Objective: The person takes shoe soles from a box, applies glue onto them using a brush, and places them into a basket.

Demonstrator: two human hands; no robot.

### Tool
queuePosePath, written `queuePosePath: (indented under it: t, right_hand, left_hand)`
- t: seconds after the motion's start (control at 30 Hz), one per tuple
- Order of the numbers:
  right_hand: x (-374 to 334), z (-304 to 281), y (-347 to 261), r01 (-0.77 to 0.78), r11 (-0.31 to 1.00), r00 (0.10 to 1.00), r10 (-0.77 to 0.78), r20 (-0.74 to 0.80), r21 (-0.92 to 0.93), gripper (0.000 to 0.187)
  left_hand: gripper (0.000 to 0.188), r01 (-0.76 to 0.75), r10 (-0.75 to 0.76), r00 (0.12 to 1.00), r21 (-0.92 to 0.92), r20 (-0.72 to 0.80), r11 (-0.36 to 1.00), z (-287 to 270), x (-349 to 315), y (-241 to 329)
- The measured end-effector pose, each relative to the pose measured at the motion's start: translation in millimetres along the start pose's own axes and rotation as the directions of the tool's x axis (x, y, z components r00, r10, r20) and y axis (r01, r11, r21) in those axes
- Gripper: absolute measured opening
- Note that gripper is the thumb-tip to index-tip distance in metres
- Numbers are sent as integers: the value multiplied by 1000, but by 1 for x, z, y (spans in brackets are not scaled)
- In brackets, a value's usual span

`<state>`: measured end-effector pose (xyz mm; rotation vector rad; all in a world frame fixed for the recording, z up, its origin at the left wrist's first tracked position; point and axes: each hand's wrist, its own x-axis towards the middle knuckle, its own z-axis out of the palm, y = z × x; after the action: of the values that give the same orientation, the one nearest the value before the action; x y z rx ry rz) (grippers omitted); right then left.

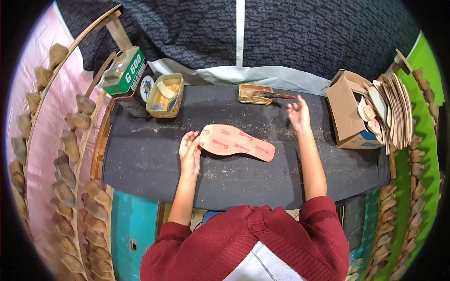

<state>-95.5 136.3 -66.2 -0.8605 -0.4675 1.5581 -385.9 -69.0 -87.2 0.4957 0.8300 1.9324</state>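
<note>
A pinkish-tan shoe insole (236,142) with red printing is in front of me, its wide end toward my left. My left hand (190,149) pinches the edge of that wide end between thumb and fingers. Farther off, my right hand (298,115) is raised with its fingers apart, beside the handle of a brush (281,96). Its fingertips are close to the handle's end; whether they touch it I cannot tell. The brush lies across a small rectangular tray (247,97) stained brown, its dark end inside.
A metal can (124,77) and a yellowish tub (164,111) with flat pieces inside stand at the back left. On the right, a cardboard box (344,110) sits by a stack of insole boards (398,112). Racks of wooden shoe lasts (65,168) line both sides.
</note>
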Motion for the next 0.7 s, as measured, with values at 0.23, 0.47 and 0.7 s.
queuePosePath:
  t: [0.23,0.47,0.7]
  right_hand:
    - [-55,35,-25,607,776,785,-619,-23,-172,41]
    - [-100,83,-47,599,696,704,-223,675,-395,9]
    - [-141,107,-46,634,681,478,30,878,-368,11]
  left_hand:
    - [31,-57,54,997,55,59,997,36,2,22]
    - [38,-232,205,967,195,150,953,77,-7,51]
    - [41,-407,351,908,280,229,870,117,-43,83]
